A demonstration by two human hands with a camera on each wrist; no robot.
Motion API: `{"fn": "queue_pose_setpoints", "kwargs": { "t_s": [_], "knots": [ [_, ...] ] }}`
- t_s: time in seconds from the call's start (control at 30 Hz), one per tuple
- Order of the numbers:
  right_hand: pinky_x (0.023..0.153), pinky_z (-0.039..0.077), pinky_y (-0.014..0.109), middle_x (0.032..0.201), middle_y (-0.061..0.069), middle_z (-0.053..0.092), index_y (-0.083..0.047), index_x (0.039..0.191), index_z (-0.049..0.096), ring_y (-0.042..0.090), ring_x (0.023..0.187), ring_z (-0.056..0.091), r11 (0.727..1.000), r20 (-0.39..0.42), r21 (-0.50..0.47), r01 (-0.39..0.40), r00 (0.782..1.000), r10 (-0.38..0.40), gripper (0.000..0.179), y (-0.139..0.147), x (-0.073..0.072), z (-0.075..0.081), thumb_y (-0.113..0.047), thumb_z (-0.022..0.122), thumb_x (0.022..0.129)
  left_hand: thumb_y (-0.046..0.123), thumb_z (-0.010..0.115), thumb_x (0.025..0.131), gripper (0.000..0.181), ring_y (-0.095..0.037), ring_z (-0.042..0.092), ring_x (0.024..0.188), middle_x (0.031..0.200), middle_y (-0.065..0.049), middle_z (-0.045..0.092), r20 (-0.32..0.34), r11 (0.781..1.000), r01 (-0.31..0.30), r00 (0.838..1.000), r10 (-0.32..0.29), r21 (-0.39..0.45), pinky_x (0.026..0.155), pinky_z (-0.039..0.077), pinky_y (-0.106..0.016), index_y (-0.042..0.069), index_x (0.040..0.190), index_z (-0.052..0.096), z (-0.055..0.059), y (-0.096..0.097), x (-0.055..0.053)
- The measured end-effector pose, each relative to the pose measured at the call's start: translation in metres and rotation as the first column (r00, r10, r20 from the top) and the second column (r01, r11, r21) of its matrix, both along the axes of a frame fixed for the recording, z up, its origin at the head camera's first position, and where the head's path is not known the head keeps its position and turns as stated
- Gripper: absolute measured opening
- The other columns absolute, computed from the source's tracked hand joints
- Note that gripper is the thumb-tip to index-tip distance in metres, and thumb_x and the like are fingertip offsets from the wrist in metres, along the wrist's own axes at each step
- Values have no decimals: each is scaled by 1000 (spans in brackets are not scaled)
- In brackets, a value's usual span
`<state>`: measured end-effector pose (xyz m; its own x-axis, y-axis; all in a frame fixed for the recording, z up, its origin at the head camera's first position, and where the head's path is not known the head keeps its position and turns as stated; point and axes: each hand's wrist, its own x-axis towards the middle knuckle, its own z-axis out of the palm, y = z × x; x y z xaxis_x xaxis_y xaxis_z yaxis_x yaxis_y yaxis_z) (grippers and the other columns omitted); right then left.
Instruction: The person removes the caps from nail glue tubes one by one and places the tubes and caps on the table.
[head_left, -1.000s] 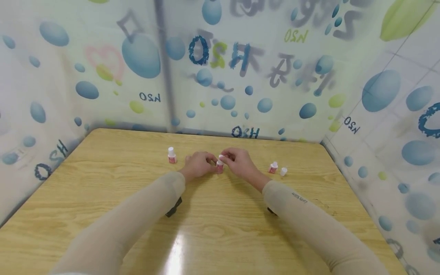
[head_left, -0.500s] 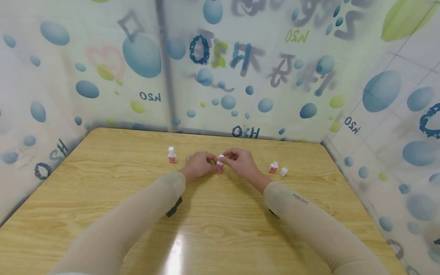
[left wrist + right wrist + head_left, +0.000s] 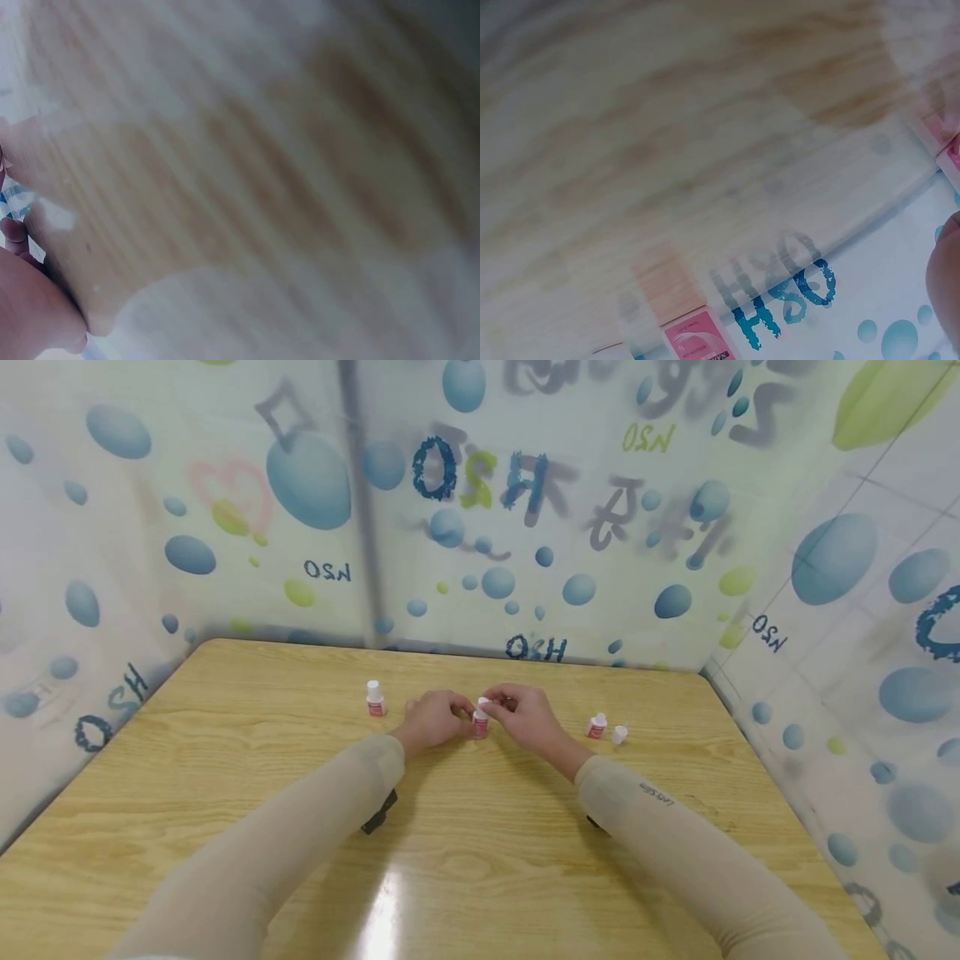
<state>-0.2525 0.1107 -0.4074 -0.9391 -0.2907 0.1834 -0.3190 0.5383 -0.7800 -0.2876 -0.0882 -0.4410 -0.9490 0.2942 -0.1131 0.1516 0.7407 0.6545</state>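
A small bottle (image 3: 480, 727) with a pink label stands upright on the table, between my hands in the head view. My left hand (image 3: 435, 720) holds its body from the left with thumb and fingers. At the top, my right hand (image 3: 525, 714) pinches the bottle's white cap (image 3: 483, 702). Part of that bottle (image 3: 951, 157) shows at the right edge of the right wrist view, above a bit of my right hand (image 3: 946, 285). In the left wrist view, only part of my left hand (image 3: 34, 311) appears at the lower left, and the bottle cannot be made out.
Another bottle (image 3: 376, 702) with a tall white cap stands to the left. Right of my hands are an uncapped-looking bottle (image 3: 597, 727) and a loose white cap (image 3: 619, 735). The wooden table (image 3: 465, 868) meets a patterned curtain (image 3: 465, 602) behind.
My right thumb and fingers shift slightly about the cap. The left hand and the bottle stay in place, and the other things have not moved.
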Motion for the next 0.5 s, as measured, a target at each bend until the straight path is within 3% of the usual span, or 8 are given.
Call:
{"fn": "queue_pose_setpoints", "kwargs": {
  "t_s": [0.27, 0.5],
  "knots": [
    [72, 49, 26, 103, 11, 75, -6, 118, 78, 18, 82, 59, 1000, 19, -6, 13, 1000, -13, 21, -1, 2, 1, -20, 69, 105, 45, 84, 89, 28, -26, 61, 112, 110, 2, 76, -11, 1000, 10, 1000, -10, -8, 106, 25, -56, 27, 111, 80, 4, -1, 5],
    [70, 47, 26, 97, 5, 66, -11, 115, 76, 19, 87, 58, 995, 117, -22, 94, 989, -91, 25, -4, 2, 1, -30, 78, 99, 44, 83, 91, 29, -26, 61, 111, 109, 1, 75, -28, 1000, 14, 1000, -14, -5, 107, 26, -57, 25, 112, 80, 7, -2, 9]
  ]
}}
